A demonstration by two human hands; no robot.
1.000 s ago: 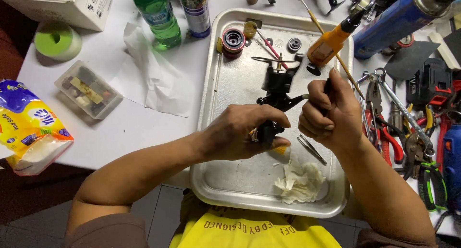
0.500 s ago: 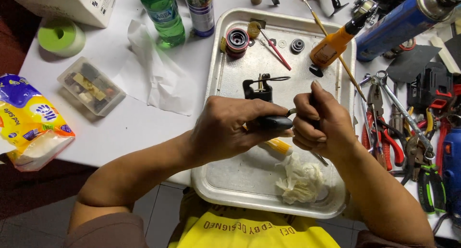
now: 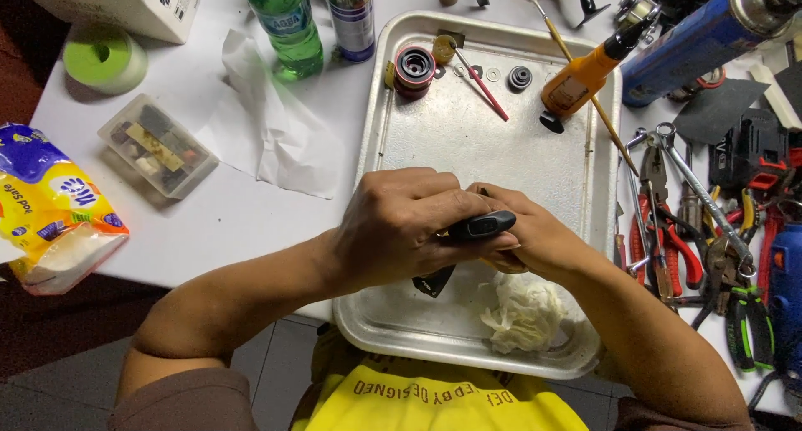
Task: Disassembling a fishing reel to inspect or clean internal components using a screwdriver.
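Black handle-shaped part (image 3: 480,225) is sitting between both hands, above the near half of a metal tray (image 3: 468,147) on the white desk (image 3: 225,205). The left hand (image 3: 401,226) is wrapping over it from the left, its grip clenching the part; the right hand (image 3: 535,235) is pressing against it from the right, fingers curling underneath, though how firmly is hard to tell. A black tip is poking out below the left hand.

A crumpled white rag (image 3: 522,314) is lying in the tray just beneath the hands. At the tray's far end, a red-and-black round spool (image 3: 414,68) is standing beside small washers.

Among packages, a yellow, blue and white tissue pack (image 3: 50,210) is lying at the desk's left edge, a clear plastic box (image 3: 157,145) of small pieces is resting nearby, a green bottle (image 3: 284,22) with a blue-banded label and a blue-labelled can (image 3: 349,17) are standing at the far side, and a white carton (image 3: 117,5) is occupying the far left corner.
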